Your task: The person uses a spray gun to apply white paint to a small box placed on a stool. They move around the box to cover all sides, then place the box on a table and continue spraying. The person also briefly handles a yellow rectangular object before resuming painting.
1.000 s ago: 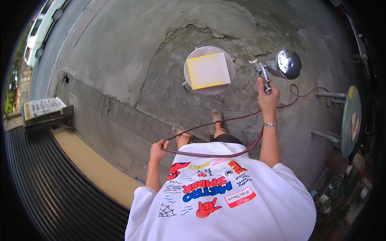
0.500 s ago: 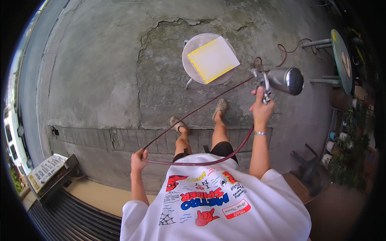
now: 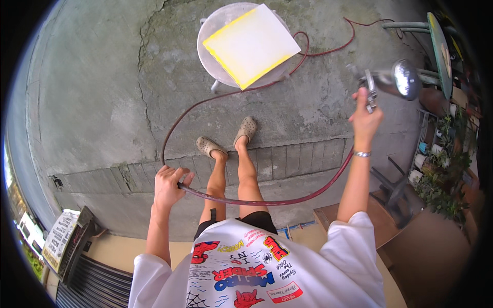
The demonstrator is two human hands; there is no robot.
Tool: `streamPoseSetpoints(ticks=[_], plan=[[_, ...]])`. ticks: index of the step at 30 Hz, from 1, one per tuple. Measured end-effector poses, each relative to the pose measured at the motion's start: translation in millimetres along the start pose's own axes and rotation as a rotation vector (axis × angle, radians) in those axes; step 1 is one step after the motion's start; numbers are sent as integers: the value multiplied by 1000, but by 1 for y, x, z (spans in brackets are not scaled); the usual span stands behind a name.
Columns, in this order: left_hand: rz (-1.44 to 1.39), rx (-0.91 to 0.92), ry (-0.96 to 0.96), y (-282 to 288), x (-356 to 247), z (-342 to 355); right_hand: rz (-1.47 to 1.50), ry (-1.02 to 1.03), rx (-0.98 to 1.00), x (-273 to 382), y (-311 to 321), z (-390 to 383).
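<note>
And it's the right hand wrapped round the spray gun's handle, right of the white panel, rigid, probably cup-heavy, best held there; the left hand clasps the likely springy hose.

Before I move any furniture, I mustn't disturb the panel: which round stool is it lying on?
The pale-topped stool, top centre, beneath the yellow-edged white panel; the other round stool, far right, has a green top.
</note>
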State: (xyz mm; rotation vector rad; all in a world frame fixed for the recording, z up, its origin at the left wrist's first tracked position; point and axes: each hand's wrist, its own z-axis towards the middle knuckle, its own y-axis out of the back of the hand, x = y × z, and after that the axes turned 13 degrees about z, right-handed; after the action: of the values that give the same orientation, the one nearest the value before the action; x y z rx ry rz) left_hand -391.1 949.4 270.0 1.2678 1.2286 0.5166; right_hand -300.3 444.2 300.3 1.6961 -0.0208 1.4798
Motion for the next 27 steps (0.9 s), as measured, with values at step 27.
streamPoseSetpoints(ticks=[27], plan=[[-17,-31,60,-1,34,26,175,-35,434,-30,-108,-120]])
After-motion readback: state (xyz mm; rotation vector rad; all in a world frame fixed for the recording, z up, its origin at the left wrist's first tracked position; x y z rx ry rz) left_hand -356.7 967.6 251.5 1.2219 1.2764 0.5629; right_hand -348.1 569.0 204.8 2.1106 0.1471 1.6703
